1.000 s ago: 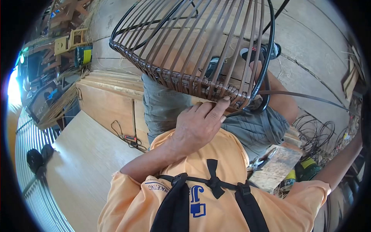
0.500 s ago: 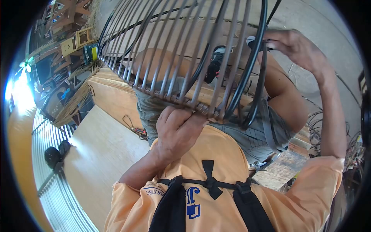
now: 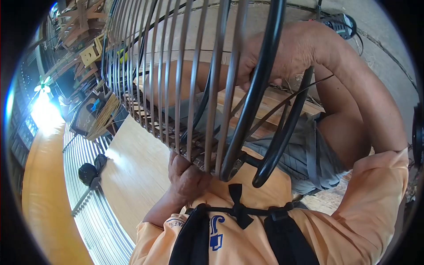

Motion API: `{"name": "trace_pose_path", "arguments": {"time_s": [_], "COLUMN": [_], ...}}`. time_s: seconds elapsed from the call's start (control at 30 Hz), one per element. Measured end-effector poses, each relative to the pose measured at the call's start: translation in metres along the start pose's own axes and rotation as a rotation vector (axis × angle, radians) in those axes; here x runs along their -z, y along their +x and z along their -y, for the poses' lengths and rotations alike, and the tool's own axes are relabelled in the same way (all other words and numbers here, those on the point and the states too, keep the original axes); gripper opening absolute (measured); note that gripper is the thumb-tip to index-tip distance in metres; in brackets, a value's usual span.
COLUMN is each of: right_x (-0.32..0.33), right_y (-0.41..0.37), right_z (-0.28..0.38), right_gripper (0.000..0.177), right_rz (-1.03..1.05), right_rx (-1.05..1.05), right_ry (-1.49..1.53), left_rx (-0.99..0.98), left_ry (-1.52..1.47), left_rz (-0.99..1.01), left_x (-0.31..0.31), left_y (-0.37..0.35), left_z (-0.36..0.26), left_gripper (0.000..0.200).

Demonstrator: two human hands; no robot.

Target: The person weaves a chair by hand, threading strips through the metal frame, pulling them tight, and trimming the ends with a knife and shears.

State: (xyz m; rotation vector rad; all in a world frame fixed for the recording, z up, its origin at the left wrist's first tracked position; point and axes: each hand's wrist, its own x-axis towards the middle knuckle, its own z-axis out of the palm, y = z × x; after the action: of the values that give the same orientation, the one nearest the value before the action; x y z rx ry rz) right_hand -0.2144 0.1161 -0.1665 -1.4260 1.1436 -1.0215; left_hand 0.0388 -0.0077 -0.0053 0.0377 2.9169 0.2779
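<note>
A large rack-like frame point(image 3: 179, 75) of brown slats and thick black bars stands tilted across my lap. Fingers of my left hand point(image 3: 187, 176) are wrapped round its lower edge, where a dark woven binding point(image 3: 170, 132) runs along the slat ends. My right hand point(image 3: 287, 51) reaches behind the thick black bar point(image 3: 258, 84), with its fingers curled and partly hidden by bar and slats; what they hold is hidden. A thin brown strip point(image 3: 282, 104) slants below that hand, between the bars.
A pale wooden board point(image 3: 137, 163) lies at the left, beside corrugated sheeting point(image 3: 84, 185). Wooden pieces point(image 3: 81, 22) are piled at the upper left. A black-soled shoe or sandal point(image 3: 340, 25) is at the upper right, near a cable on the floor.
The frame has tipped and come nearer my chest, its lower edge further down. My right hand has moved left and behind the bar; my left hand has gone down with the edge.
</note>
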Motion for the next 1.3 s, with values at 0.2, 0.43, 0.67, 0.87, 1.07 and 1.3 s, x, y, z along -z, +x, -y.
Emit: {"name": "trace_pose_path", "arguments": {"time_s": [0.2, 0.43, 0.67, 0.87, 1.07, 1.3], "right_x": [-0.017, -0.031, -0.036, -0.046, -0.054, -0.055], "right_y": [0.023, 0.057, 0.090, 0.089, 0.094, 0.078], "right_z": [-0.007, -0.005, -0.018, -0.018, -0.014, -0.011], "right_gripper": [0.029, 0.022, 0.028, 0.027, 0.027, 0.027], "right_rz": [0.099, 0.244, 0.310, 0.264, 0.210, 0.075], "right_rx": [0.051, -0.126, -0.310, -0.302, -0.309, -0.181], "right_ry": [-0.020, -0.110, 0.096, 0.105, 0.135, 0.176], "left_rx": [-0.017, 0.123, 0.309, 0.586, -0.090, -0.001], "left_ry": [0.065, -0.074, -0.171, -0.481, -0.012, -0.004], "left_rz": [0.015, 0.034, 0.054, -0.024, -0.013, 0.033], "left_x": [-0.001, -0.007, -0.012, -0.013, -0.009, -0.006], "left_y": [0.006, -0.030, -0.021, -0.023, -0.005, -0.004], "left_z": [-0.002, 0.014, 0.004, 0.001, 0.011, 0.005], "left_gripper": [0.028, 0.025, 0.032, 0.030, 0.025, 0.031]}}
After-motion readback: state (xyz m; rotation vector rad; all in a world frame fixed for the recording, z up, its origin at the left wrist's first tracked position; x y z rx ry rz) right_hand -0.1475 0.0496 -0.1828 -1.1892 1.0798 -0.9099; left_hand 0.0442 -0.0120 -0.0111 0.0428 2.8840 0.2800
